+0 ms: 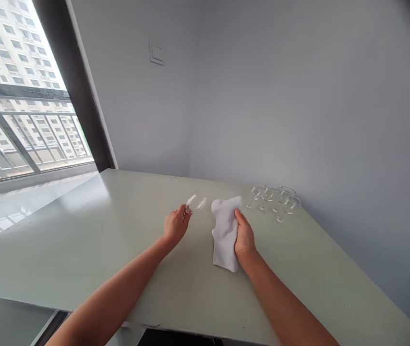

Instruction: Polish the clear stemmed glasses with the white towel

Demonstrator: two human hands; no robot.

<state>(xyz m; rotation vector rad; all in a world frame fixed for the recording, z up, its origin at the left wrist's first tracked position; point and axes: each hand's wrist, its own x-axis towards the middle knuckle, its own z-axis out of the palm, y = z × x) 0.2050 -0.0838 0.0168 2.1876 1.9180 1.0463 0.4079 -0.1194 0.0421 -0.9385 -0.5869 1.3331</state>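
My left hand [176, 224] is closed around the lower part of a small clear stemmed glass [197, 201], which tilts with its bowl up and to the right. In my right hand [244, 234] is a folded white cloth [224, 235], pinched along its right side with the thumb on top. The cloth hangs a little to the right of the glass, and the two are apart. My left fingers cover most of the stem and foot of the glass.
Several clear stemmed glasses [268, 194] stand grouped at the back right of the pale glossy table [136, 269], close to the grey wall [298, 96]. A window with a railing [35, 137] is on the left. The table's front edge runs below my forearms.
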